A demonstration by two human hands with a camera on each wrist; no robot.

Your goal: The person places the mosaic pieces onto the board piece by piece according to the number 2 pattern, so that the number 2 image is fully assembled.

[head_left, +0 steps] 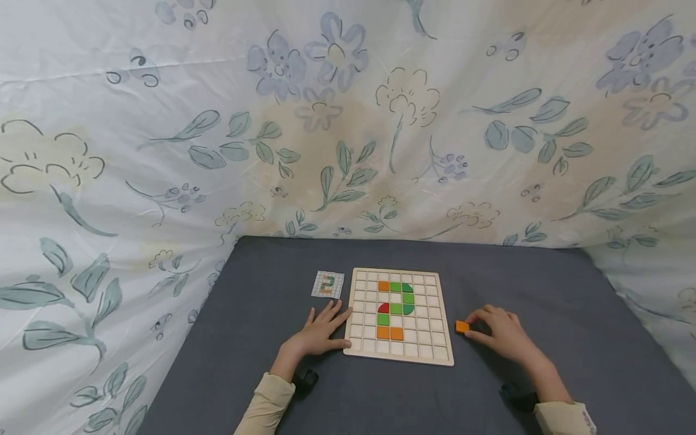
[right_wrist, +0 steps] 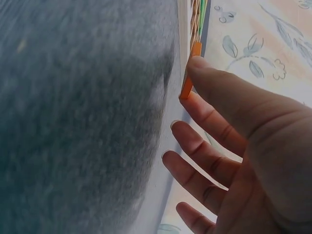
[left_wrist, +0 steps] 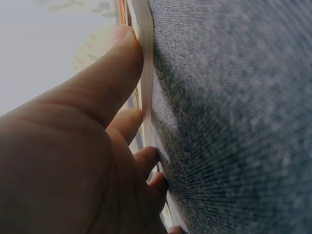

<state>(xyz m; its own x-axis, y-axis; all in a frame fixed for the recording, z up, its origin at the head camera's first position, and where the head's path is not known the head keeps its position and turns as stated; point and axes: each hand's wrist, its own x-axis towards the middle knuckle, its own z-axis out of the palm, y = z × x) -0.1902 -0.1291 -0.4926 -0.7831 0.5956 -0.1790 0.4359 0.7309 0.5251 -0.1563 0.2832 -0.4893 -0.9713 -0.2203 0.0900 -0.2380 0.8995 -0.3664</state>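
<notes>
A square wooden grid board (head_left: 448,357) lies on the dark cloth, with orange, green and red tiles set in several of its cells, making a shape like a 2. My left hand (head_left: 318,336) touches the board's left edge, thumb and fingers spread; the left wrist view shows the thumb (left_wrist: 114,68) along the board's side. Between the thumb and index finger of my right hand (head_left: 502,332) is a square orange tile (head_left: 462,327), held just right of the board. In the right wrist view that orange tile (right_wrist: 191,73) appears edge-on, the other fingers apart from it.
A small paper card (head_left: 328,284) printed with a coloured 2 on a grid lies beyond my left hand, beside the board. Dark cloth (head_left: 244,314) covers the table. Floral fabric (head_left: 348,151) hangs behind and at the sides.
</notes>
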